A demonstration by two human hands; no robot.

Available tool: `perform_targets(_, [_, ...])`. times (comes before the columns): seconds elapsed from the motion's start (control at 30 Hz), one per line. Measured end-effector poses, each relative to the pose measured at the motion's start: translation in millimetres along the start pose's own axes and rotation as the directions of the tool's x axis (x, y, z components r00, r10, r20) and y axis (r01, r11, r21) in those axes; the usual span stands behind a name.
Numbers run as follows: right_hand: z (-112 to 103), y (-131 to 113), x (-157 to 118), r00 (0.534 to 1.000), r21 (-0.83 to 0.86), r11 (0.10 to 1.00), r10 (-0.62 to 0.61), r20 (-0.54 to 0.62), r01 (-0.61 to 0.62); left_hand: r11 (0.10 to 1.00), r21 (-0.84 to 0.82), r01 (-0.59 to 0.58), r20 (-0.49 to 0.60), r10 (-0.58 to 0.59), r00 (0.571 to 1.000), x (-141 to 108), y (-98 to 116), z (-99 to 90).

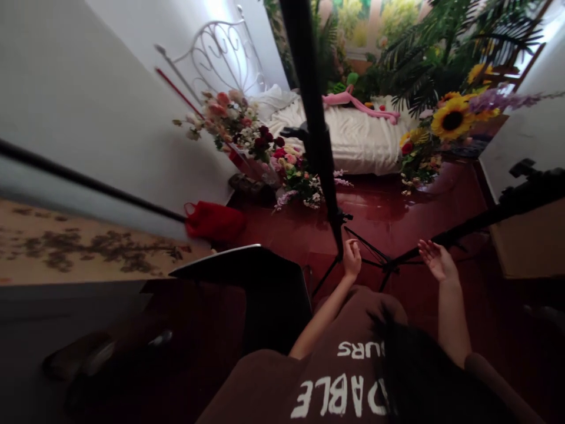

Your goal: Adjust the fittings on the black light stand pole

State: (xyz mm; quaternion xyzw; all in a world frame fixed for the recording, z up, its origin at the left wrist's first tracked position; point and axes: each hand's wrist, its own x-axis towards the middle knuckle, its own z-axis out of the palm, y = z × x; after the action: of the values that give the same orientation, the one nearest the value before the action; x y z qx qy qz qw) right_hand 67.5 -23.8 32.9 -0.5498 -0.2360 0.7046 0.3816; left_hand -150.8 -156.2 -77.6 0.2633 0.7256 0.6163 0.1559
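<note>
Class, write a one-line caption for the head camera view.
Left hand loosely curled near a black pole, right hand open, before flowers and a cream-covered bed.

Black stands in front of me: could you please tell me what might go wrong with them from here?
The left hand is close to the centre pole; a bump might tip it towards the flowers. The right hand is near the right stand and could knock it. Thin, dark legs spread low over the floor might catch a foot.
</note>
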Motion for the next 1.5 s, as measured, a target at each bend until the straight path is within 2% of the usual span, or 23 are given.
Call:
perform_targets(0.03, [-4.6,0.5,-1.5,1.0,0.015,1.0,0.002,-0.02,-0.002,1.0,-0.008,-0.015,0.109,0.015,0.994,-1.0,2.3,8.4])
perform_targets(0.1, [-10.4,1.9,-4.5,0.997,0.04,0.999,-0.013,-0.074,0.016,0.997,-0.035,-0.064,0.29,0.072,0.954,1.6,13.7,29.4])
perform_targets(0.2, [-17.7,3.1,-8.5,0.985,0.052,0.994,-0.088,-0.149,0.097,0.977,-0.135,-0.164,0.485,0.209,0.849,11.1,45.1,68.6])
perform_targets(0.3, [-28.5,2.7,-13.5,0.968,0.061,0.98,-0.179,-0.174,0.192,0.917,-0.259,-0.304,0.585,0.399,0.706,18.4,85.1,109.1])
perform_targets(0.37, [-36.6,1.3,-17.9,0.958,0.062,0.969,-0.227,-0.173,0.241,0.872,-0.336,-0.355,0.628,0.488,0.606,18.6,109.9,133.5])
perform_targets(0.43, [-43.9,-1.4,-22.6,0.949,0.05,0.96,-0.264,-0.173,0.276,0.848,-0.394,-0.356,0.673,0.529,0.516,14.1,128.4,155.0])
perform_targets(0.5, [-50.0,-6.3,-27.5,0.94,0.026,0.953,-0.292,-0.177,0.301,0.853,-0.422,-0.307,0.711,0.521,0.473,5.4,138.1,172.8])
perform_targets(0.53, [-52.6,-9.7,-29.8,0.936,0.011,0.951,-0.302,-0.18,0.309,0.864,-0.426,-0.269,0.724,0.504,0.472,0.4,139.8,179.9])
perform_targets(0.63, [-57.9,-23.1,-35.8,0.929,-0.042,0.945,-0.327,-0.176,0.324,0.889,-0.429,-0.157,0.739,0.446,0.506,-12.7,136.1,193.9])
perform_targets(0.7, [-58.4,-33.2,-37.7,0.932,-0.087,0.945,-0.326,-0.16,0.316,0.894,-0.427,-0.132,0.735,0.429,0.525,-16.5,130.6,198.3])
perform_targets(0.87, [-47.4,-54.1,-28.9,0.959,-0.247,0.938,-0.27,-0.088,0.241,0.892,-0.406,-0.201,0.706,0.446,0.55,-13.7,121.6,205.2])
perform_targets(1.0, [-40.4,-64.4,-18.4,0.958,-0.352,0.915,-0.256,-0.13,0.196,0.896,-0.387,-0.217,0.694,0.438,0.572,-14.2,120.4,208.0])
perform_targets(1.1, [-44.1,-69.7,-19.6,0.976,-0.406,0.908,-0.173,-0.129,0.108,0.9,-0.381,-0.213,0.69,0.43,0.582,-16.5,121.3,206.8])
perform_targets(1.23, [-55.0,-73.0,-26.0,0.999,-0.379,0.925,-0.042,-0.027,0.029,0.894,-0.392,-0.217,0.694,0.442,0.569,-17.5,123.1,204.7])
perform_targets(1.37, [-62.8,-70.1,-22.9,0.998,-0.309,0.949,-0.057,0.017,0.06,0.899,-0.367,-0.241,0.674,0.435,0.597,-17.6,124.0,205.0])
perform_targets(1.5, [-68.7,-61.4,-14.0,0.982,-0.302,0.935,-0.177,0.065,0.188,0.9,-0.366,-0.235,0.664,0.43,0.612,-19.0,126.1,205.5])
